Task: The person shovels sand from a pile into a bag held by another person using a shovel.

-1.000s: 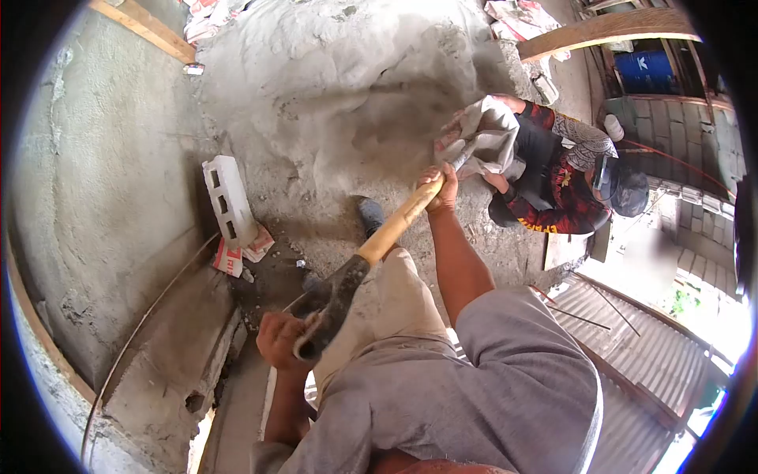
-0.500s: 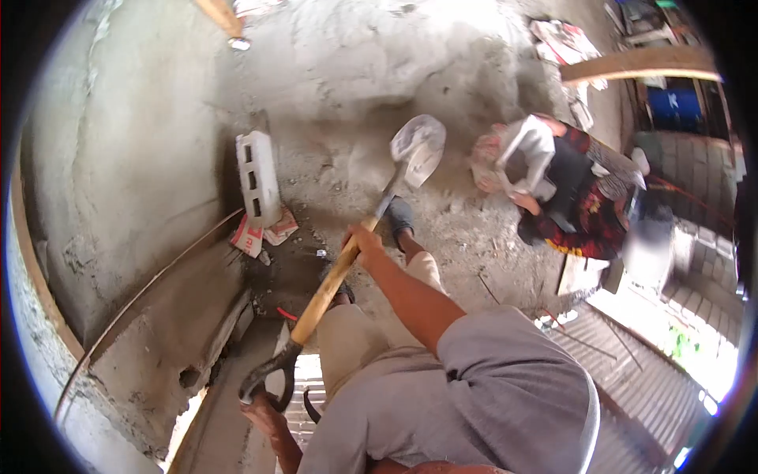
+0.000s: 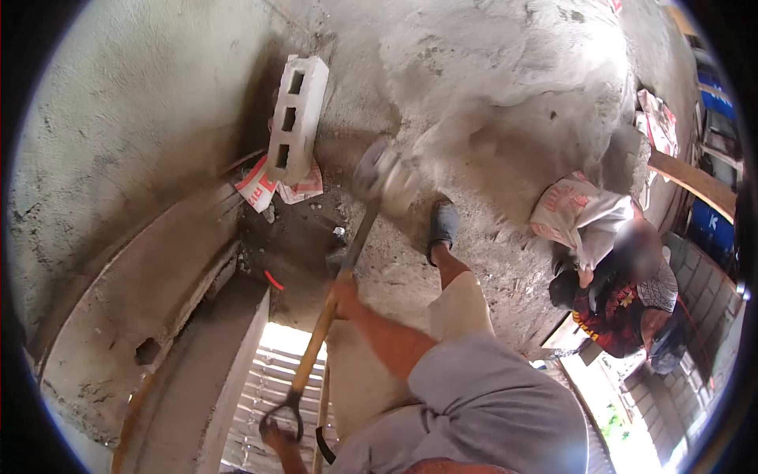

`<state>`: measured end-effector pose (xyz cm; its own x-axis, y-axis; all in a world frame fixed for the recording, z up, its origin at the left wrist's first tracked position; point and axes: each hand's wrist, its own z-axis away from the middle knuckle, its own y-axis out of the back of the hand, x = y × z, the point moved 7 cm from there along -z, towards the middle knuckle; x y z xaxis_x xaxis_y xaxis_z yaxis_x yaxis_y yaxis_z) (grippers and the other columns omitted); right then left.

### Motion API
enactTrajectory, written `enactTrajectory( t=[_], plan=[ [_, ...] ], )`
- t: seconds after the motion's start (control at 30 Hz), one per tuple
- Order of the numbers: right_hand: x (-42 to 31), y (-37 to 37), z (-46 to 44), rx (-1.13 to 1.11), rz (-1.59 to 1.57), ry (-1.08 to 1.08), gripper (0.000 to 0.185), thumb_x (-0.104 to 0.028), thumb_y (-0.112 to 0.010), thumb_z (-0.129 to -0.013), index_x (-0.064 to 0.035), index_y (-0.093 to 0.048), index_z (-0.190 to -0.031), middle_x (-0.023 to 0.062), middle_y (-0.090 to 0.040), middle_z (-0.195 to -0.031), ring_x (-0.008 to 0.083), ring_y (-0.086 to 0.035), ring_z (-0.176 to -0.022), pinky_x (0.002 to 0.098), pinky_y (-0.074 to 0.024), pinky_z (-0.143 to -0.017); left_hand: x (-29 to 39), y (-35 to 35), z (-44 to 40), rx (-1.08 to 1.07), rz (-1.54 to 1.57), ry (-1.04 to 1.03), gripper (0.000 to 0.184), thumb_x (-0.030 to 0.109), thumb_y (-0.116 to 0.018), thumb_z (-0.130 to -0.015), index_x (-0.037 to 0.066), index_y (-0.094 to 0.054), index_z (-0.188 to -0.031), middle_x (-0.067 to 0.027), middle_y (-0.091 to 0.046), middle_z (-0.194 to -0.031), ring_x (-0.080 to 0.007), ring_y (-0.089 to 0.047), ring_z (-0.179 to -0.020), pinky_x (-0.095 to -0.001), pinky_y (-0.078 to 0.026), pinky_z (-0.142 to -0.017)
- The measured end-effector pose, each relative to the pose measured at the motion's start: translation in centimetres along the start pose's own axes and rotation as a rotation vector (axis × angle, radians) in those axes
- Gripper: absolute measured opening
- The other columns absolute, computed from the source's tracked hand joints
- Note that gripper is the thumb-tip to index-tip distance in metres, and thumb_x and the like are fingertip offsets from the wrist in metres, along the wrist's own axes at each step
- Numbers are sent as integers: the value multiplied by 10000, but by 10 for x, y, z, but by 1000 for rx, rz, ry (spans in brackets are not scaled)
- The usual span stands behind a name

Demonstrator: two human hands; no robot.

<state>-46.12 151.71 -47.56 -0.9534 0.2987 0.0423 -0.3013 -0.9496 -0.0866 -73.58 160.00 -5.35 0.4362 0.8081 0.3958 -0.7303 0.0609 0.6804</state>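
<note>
A shovel [image 3: 319,329] runs diagonally across the middle, with a wooden shaft, a dark D-shaped handle and a metal neck. My left hand [image 3: 274,436] grips the D-handle at the bottom. My right hand [image 3: 344,295] wraps round the wooden shaft higher up. The shovel's blade, smeared by motion, hangs over the floor in front of my feet and carries a pale grey load. To its left a hollow concrete block [image 3: 299,118] stands upright on torn paper sacking [image 3: 260,186].
On the right, a crouching co-worker [image 3: 624,300] holds a pale sack [image 3: 583,215] with red print. Rough grey mortar or sand [image 3: 513,134] covers the floor ahead. A low concrete ledge [image 3: 142,300] lies left, corrugated sheeting [image 3: 257,399] below. A wooden beam [image 3: 693,185] juts in at right.
The view has shifted, and the shovel's blade has swung left, nearer the concrete block. Both hands keep their hold. The co-worker's sack, which showed its open mouth, now shows its printed side.
</note>
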Motion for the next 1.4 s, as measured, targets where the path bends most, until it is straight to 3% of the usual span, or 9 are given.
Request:
enactTrajectory(
  t=[0.03, 0.07, 0.1, 0.17, 0.3, 0.97, 1.17, 1.3, 1.4],
  plan=[
    [-65, -27, -12, -222, 360, 99, 68, -97, -640, -855, -56, -603, -894, 101, -600, -756, 250, -610, -658, 395, -499, -515, 13, -57, -2, -24, 37, 13, 329, 119, -549, -809, 79, -580, -1134, 29, -448, -655, -80, -364, -439, -245, -302, -380],
    [-110, -38, -60, -296, 112, 99, 80, -92, -671, -809, -39, -611, -808, 105, -602, -733, 245, -614, -658, 405, -508, -553, 26, -115, -4, -48, 74, 28, 319, 97, -551, -827, 79, -574, -1145, 38, -428, -657, -75, -351, -440, -241, -292, -388],
    [-190, -72, -18, 38, 356, 71, 118, -106, -680, -782, -32, -598, -825, 99, -579, -717, 239, -596, -637, 411, -509, -607, 48, -160, -4, -73, 43, -125, 242, 79, -565, -836, 77, -560, -1078, 40, -375, -596, -75, -359, -437, -252, -322, -395],
    [-241, -88, -13, 67, 279, 85, 137, -126, -685, -764, -33, -585, -767, 103, -572, -697, 235, -586, -615, 402, -496, -606, 53, -193, -21, -80, 97, -139, 97, 70, -582, -863, 31, -584, -952, 20, -402, -534, -96, -392, -408, -268, -328, -373],
    [-254, -82, 12, 112, 289, 359, 146, -128, -671, -777, -36, -564, -741, 104, -560, -667, 236, -568, -582, 402, -474, -568, 62, -194, 9, -114, 45, -215, 93, 85, -590, -855, 3, -587, -899, 13, -420, -524, -106, -415, -400, -270, -346, -382],
    [-349, 88, 276, 183, -326, 429, 109, -85, -686, -755, -14, -604, -770, 142, -585, -644, 273, -602, -560, 414, -528, -532, 133, -178, 93, -569, -9, -508, 108, 123, -664, -822, 44, -590, -830, -8, -499, -553, -99, -431, -420, -270, -337, -415],
    [-420, 130, 307, -103, -471, 516, 151, -171, -634, -782, -71, -530, -739, 118, -556, -657, 292, -555, -566, 424, -503, -547, 203, -226, 236, -684, -3, -923, 122, 94, -675, -792, 24, -576, -795, -11, -577, -698, -113, -523, -589, -293, -416, -518],
    [-482, 165, 325, -295, -639, 699, 183, -235, -630, -811, -88, -520, -807, 63, -497, -641, 214, -522, -582, 368, -490, -550, 227, -232, 375, -817, -75, -1908, 181, 59, -729, -687, 30, -577, -780, -55, -586, -708, -252, -570, -614, -354, -470, -568],
    [-502, 168, 333, -687, -795, 570, 207, -278, -610, -841, -95, -516, -823, 20, -482, -648, 156, -500, -592, 316, -478, -570, 228, -229, 423, -1053, -179, -1971, 223, 66, -762, -645, 39, -571, -757, -92, -577, -697, -278, -564, -600, -354, -472, -563]
  ],
)
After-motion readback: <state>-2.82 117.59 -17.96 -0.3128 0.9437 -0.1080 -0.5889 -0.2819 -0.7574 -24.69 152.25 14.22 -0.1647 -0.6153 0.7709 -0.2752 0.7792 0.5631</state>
